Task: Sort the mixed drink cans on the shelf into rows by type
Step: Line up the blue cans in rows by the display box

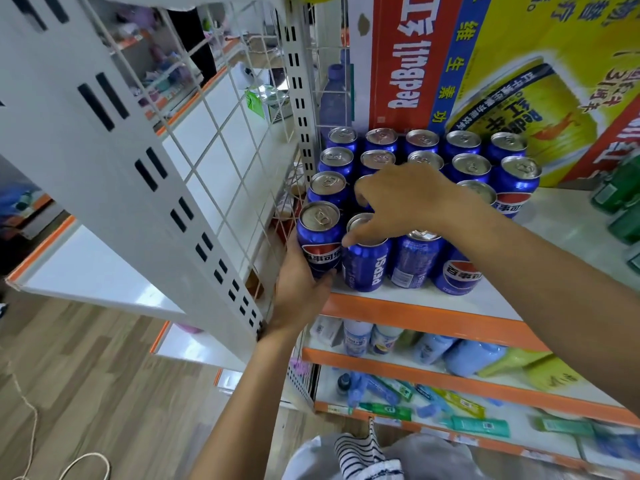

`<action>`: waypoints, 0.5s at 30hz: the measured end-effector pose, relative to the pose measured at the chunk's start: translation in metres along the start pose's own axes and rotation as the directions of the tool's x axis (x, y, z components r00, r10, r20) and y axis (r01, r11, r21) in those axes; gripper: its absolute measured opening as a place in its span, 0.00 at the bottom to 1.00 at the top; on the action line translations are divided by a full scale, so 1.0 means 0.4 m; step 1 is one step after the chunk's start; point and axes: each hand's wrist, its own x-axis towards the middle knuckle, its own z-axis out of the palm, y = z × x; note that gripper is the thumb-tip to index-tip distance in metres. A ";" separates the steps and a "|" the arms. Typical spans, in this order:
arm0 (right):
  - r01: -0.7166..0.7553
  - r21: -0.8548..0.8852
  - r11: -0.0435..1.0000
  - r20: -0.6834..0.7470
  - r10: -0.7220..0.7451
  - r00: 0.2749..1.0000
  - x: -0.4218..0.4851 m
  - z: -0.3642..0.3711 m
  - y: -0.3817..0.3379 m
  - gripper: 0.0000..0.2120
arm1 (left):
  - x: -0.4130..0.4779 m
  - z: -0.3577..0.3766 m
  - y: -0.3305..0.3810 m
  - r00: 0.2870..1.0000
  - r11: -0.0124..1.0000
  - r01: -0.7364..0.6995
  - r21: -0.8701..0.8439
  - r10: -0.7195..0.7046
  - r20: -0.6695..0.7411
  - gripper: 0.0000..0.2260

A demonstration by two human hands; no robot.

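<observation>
Blue Pepsi cans stand upright in tight rows on the orange-edged shelf, filling its left end, from frame centre up toward 12 o'clock. I have the left hand coming in from 6 o'clock, fingers wrapped round the front-left can at the shelf's corner. The right hand reaches in from 4 o'clock over the can tops. Its fingertips touch the rim of the second front can, lettered PEPSI, just at 3 o'clock of the held one. I cannot tell whether the right hand grips anything, since the palm hides the cans beneath it. Red Bull carton stands behind the cans at 12 o'clock. Green bottles are at 3 o'clock, well apart from the cans.
</observation>
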 end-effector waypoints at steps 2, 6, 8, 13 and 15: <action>0.010 0.043 0.999 0.039 -0.012 0.999 -0.005 0.010 0.000 0.29 | 0.001 0.000 0.002 1.000 1.000 -0.002 -0.001 0.002 0.005 0.38; 0.086 0.135 0.987 0.056 -0.094 0.994 -0.007 0.016 -0.002 0.23 | 0.009 0.001 -0.001 0.998 0.998 -0.025 0.059 0.028 -0.053 0.37; 0.121 0.157 0.980 0.094 -0.137 0.986 -0.012 0.009 -0.001 0.21 | 0.005 0.000 0.009 0.996 0.995 -0.021 0.098 0.029 -0.089 0.40; 0.209 0.221 0.953 0.135 -0.242 0.961 -0.015 0.001 0.004 0.24 | -0.001 -0.022 0.047 0.975 0.938 -0.081 0.337 0.144 -0.167 0.44; 0.243 0.211 0.947 0.137 -0.275 0.952 -0.010 0.007 0.008 0.25 | 0.002 -0.032 0.052 0.977 0.931 -0.101 0.351 0.159 -0.143 0.41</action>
